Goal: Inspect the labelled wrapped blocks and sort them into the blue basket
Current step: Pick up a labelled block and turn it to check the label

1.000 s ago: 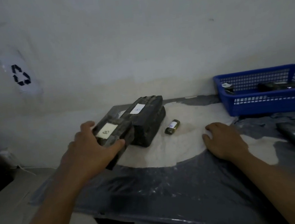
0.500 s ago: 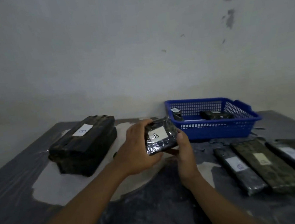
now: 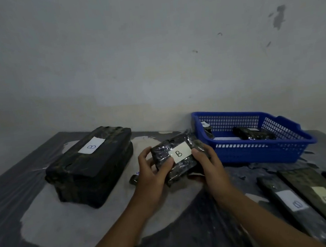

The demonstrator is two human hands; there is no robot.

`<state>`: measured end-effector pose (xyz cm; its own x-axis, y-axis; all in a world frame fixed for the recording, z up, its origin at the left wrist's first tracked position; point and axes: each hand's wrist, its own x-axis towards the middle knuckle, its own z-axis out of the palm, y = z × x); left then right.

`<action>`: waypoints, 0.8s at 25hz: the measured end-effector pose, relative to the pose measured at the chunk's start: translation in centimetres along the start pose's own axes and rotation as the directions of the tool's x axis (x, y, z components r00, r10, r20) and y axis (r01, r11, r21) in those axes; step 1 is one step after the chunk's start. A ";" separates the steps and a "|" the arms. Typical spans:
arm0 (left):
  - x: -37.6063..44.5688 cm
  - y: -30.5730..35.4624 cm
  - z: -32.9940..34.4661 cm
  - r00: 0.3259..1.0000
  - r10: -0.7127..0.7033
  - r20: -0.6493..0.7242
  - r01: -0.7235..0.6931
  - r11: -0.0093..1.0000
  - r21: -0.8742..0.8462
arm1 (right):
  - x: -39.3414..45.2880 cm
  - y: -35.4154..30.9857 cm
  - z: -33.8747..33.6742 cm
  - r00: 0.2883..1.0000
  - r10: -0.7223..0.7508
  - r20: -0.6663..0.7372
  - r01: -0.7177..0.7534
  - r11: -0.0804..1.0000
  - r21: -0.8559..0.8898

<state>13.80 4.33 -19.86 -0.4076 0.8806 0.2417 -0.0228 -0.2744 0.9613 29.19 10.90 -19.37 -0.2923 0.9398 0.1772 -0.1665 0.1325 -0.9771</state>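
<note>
While both forearms reach in from the bottom edge, the left hand (image 3: pixel 154 177) and the right hand (image 3: pixel 207 165) grip a small wrapped block (image 3: pixel 179 158) between them, lifted above the dark table (image 3: pixel 14 201). Its white label, marked B, faces up; the left thumb lies on the top face beside the label and the right thumb presses the label's far corner. Long flat blocks (image 3: pixel 295 203) with labels lie side by side at the near right. A small dark cylinder (image 3: pixel 134 179) peeks out just left of the left hand, on a pale patch. Farther left sits a big wrapped block (image 3: pixel 90 168), also labelled B. Behind the hands to the right stands the blue basket (image 3: pixel 263 152), already holding a few wrapped pieces (image 3: pixel 252 134).
</note>
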 end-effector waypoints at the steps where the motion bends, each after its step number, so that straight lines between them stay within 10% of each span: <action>1: 0.3 -0.3 -0.2 0.999 0.002 -0.032 -0.002 1.000 -0.007 | 0.2 0.1 0.3 1.000 -0.018 0.013 0.018 1.000 -0.011; 20: 1.0 -0.9 -0.8 0.994 -0.053 0.097 0.066 0.988 -0.139 | 1.6 1.4 -1.2 0.972 0.160 0.170 -0.180 0.977 0.115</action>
<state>12.68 5.18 -20.56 -0.3156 0.9270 0.2025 -0.1763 -0.2670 0.9474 29.62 12.95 -20.61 -0.4709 0.8814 0.0365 -0.2181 -0.0763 -0.9729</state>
